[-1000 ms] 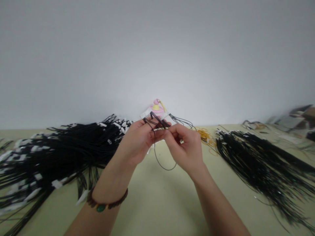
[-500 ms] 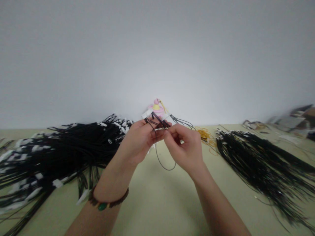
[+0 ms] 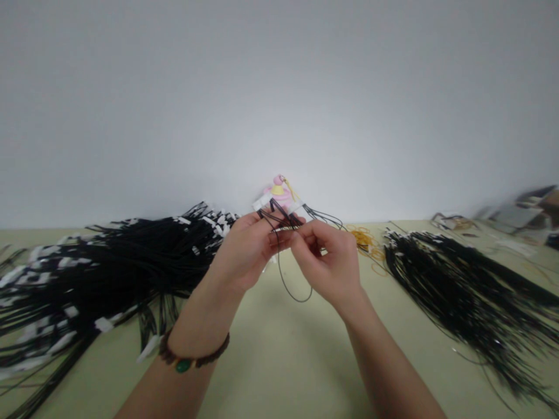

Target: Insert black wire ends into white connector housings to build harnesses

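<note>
Two hands, left (image 3: 244, 253) and right (image 3: 329, 262), pinching thin black cords (image 3: 279, 220) before a pink charm (image 3: 278, 195).

My way in runs over the table (image 3: 279, 361) between the cord heaps: the left heap (image 3: 109, 273) sits just beside my left hand (image 3: 244, 250), the right heap (image 3: 463, 297) further off my right hand (image 3: 327, 262). Rubber bands (image 3: 362, 238) lie beyond that hand, and a cord loop (image 3: 292, 291) hangs below the gap between my hands.

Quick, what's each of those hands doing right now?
Left hand: mostly closed, holding black cord across its fingers.
Right hand: closed in a pinch, apparently on the black cord.
</note>
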### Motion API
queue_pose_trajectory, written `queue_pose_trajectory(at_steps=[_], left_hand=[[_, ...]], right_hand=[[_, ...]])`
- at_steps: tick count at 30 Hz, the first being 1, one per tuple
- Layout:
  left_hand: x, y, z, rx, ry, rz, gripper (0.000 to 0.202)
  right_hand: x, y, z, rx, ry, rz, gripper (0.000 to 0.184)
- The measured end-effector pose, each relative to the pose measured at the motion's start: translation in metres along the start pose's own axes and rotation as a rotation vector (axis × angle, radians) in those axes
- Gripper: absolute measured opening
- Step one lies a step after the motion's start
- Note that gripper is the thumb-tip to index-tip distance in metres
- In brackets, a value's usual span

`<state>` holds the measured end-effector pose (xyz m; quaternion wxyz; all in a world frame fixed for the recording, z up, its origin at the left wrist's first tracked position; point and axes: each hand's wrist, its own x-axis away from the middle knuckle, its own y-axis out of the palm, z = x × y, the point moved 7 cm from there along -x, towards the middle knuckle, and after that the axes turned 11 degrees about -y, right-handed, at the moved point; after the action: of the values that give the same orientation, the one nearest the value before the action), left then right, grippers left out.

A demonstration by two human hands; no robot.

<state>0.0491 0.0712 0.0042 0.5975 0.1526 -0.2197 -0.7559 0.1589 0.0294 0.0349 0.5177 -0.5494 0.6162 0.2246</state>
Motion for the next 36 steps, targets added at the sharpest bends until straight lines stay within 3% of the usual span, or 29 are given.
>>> queue_pose_trajectory(at_steps=[36], left_hand=[[-0.0019, -0.0004, -0.0001, -0.038, 0.007, -0.011, 0.011]], right_hand=[[0.0026, 0.0015, 0.0026, -0.005, 0.023, -0.037, 0.018]])
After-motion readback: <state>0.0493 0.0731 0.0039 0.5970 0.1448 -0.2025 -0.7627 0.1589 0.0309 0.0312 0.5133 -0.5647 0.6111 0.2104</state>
